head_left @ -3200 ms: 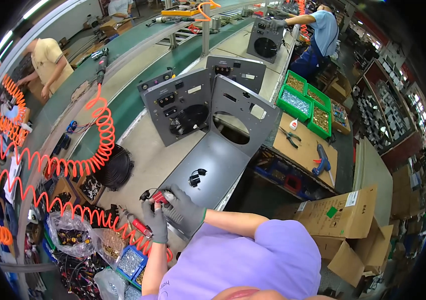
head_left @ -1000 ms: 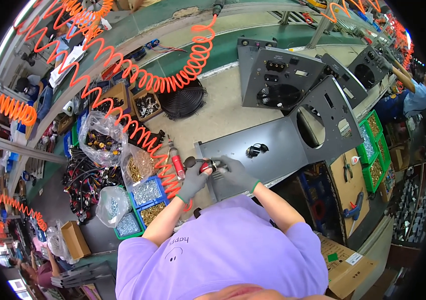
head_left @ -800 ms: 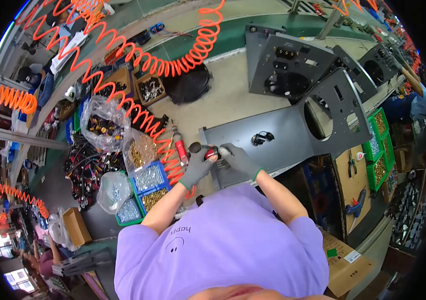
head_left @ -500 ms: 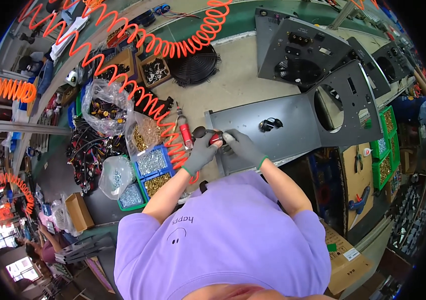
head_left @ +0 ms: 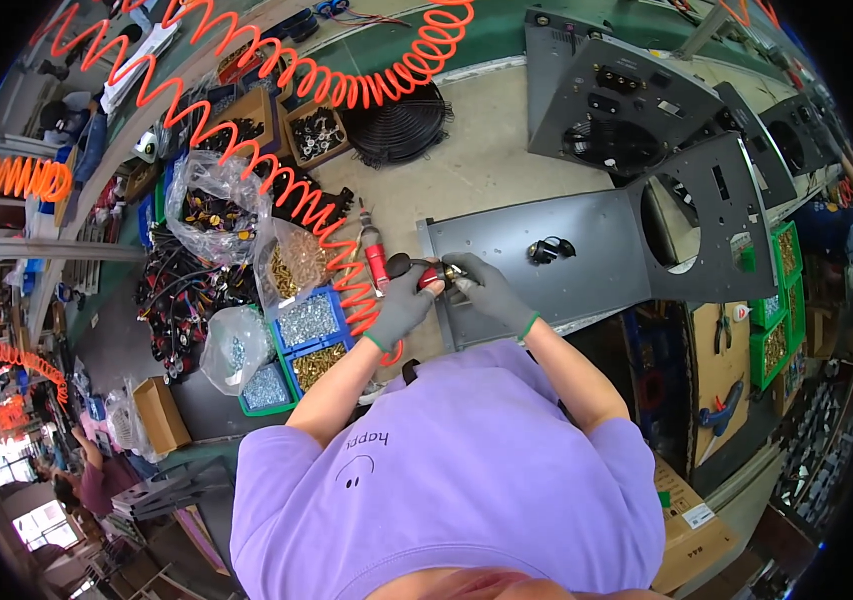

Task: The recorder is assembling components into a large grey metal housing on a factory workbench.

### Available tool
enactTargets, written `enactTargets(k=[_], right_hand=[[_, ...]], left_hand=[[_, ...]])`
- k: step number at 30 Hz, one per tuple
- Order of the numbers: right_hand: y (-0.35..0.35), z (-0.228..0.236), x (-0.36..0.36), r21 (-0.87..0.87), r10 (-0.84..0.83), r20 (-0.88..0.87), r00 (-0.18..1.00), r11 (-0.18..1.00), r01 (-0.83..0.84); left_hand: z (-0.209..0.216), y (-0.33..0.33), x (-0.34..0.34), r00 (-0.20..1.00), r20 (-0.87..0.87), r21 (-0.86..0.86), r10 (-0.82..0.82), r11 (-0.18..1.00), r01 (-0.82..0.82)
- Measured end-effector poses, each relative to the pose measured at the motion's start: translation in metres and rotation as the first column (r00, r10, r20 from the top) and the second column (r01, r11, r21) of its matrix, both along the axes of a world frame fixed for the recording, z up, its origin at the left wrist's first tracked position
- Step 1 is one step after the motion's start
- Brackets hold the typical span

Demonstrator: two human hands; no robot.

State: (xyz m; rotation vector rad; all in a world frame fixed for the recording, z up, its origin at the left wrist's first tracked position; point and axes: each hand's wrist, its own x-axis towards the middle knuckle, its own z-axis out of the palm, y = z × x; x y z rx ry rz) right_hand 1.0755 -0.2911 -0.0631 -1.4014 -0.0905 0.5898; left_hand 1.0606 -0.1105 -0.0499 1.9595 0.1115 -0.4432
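Both my hands wear grey gloves and meet above the left end of a bent dark-grey metal panel. Closed around a small red-and-black part, my left hand holds it; a round black disc sticks out on its left side. My right hand has its fingers pinched at the part's shiny metal end. The exact kind of part is too small to tell. Just left of my hands lies a red air screwdriver. A small black fitting rests on the panel.
Orange coiled air hoses hang across the left side. Blue screw bins, clear bags and a cable heap stand left. A black fan grille lies far ahead; more grey panels stand far right, green bins nearer.
My right fingers have shifted on the part, and its shiny metal end now shows between my hands. The whole scene has moved slightly right in view.
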Motion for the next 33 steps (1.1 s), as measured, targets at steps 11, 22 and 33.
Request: enactTargets(k=[11,22,33], right_hand=[[0.010,-0.010,0.018,-0.034,0.195,-0.354,0.915,0.975,-0.220],[-0.008,-0.036,0.037,-0.184,-0.163,-0.084,0.983,0.972,0.145],[0.007,-0.084,0.062,-0.243,-0.108,-0.233,0.966,0.969,0.050]], left_hand=[[0.018,0.006,0.008,0.936,-0.339,-0.024,-0.099,0.995,0.097],[-0.039,0.031,0.022,0.973,-0.173,-0.188,0.154,0.964,-0.186],[-0.070,0.024,0.067,0.891,-0.396,-0.184,0.221,0.932,-0.313]])
